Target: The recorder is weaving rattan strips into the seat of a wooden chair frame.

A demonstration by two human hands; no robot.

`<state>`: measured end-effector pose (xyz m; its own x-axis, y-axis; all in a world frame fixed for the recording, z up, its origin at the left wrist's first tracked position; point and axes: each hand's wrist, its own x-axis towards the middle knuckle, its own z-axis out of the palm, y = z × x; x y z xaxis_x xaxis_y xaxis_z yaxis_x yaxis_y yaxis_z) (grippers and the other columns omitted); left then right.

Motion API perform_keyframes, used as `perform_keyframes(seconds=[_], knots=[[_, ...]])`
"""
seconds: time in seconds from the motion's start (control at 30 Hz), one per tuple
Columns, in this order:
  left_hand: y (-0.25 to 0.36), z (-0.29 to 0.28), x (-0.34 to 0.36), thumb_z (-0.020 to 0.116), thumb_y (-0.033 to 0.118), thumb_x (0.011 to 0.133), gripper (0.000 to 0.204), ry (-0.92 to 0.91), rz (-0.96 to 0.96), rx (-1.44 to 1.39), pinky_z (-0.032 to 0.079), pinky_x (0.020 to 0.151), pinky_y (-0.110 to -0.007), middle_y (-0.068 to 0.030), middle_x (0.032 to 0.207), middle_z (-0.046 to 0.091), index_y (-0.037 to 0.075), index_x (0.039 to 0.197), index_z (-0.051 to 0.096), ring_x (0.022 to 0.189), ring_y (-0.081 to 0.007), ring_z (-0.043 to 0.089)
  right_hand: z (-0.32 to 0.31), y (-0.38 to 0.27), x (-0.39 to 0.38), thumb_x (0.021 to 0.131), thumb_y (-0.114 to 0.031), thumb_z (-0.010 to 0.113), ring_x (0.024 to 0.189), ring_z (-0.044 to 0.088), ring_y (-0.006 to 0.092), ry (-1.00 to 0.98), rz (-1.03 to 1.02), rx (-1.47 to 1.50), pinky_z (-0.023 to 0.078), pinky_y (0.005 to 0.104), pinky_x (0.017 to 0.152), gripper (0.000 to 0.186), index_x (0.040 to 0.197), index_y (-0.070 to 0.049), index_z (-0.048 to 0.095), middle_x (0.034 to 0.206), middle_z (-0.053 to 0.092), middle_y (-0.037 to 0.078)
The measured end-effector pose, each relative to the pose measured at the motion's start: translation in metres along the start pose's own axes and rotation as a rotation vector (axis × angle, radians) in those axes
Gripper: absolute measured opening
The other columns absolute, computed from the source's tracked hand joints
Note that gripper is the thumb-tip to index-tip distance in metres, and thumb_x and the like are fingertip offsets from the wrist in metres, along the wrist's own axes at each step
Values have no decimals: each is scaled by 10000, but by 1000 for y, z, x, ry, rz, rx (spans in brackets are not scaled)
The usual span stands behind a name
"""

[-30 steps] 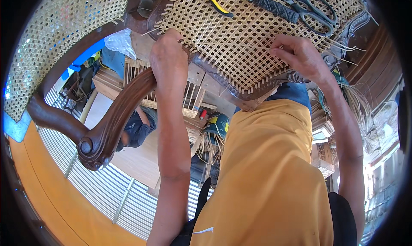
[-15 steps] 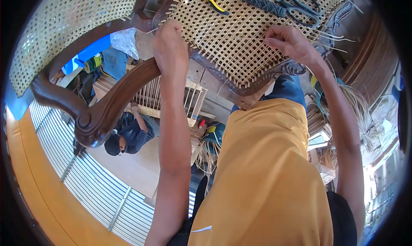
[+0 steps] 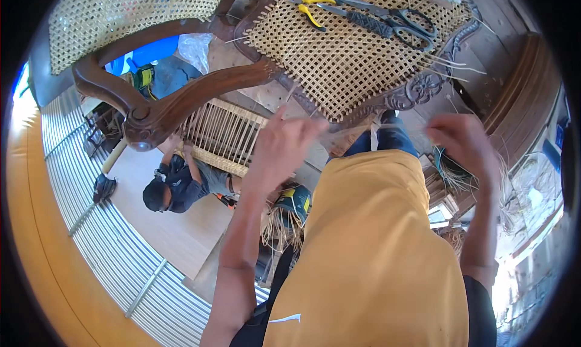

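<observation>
My left hand (image 3: 287,144) is raised in front of the chair seat's near left edge, its fingers pinched together and smeared by motion. To the right, my right hand (image 3: 461,140) is closed and also blurred, off the seat's carved near right edge. A thin pale cane strand (image 3: 351,129) shows faintly stretched between the two hands across my lap. Ahead is the woven cane seat (image 3: 339,62) in a dark carved wooden frame (image 3: 417,91). On the weave lie scissors (image 3: 411,29) with black handles, yellow-handled pliers (image 3: 311,15) and a tool with a black wrapped grip (image 3: 369,23).
A curved wooden armrest (image 3: 200,92) and a cane backrest (image 3: 133,14) rise at the left. Loose strands stick out at the seat's right side (image 3: 454,68). Below left, a person (image 3: 175,186) sits beside a slatted cane frame (image 3: 221,132). Wooden pieces (image 3: 520,92) stand at the right.
Both hands have left the cane seat and come back toward my body, the right one also moving outward. The faint strand now shows between them. The view has shifted slightly.
</observation>
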<state>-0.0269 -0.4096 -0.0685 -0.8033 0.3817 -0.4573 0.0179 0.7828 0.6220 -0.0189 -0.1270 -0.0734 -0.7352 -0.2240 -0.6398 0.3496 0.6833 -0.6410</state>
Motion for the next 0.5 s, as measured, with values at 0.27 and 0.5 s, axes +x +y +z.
perform_keyframes(seconds=[0.27,0.5], knots=[[32,24,-59,613,156,869,175,-28,2,157,458,887,-405,-86,901,696,48,981,695,848,-284,643,30,17,-18,792,-94,633,726,643,340,49,-187,-17,513,378,654,85,865,-62,659,814,662,142],[39,43,-81,638,196,877,269,-220,-483,-170,489,717,-295,-97,827,646,69,1113,662,790,-160,618,48,35,-24,796,-131,623,736,623,354,-43,-426,57,498,403,640,82,834,-60,639,789,642,157]])
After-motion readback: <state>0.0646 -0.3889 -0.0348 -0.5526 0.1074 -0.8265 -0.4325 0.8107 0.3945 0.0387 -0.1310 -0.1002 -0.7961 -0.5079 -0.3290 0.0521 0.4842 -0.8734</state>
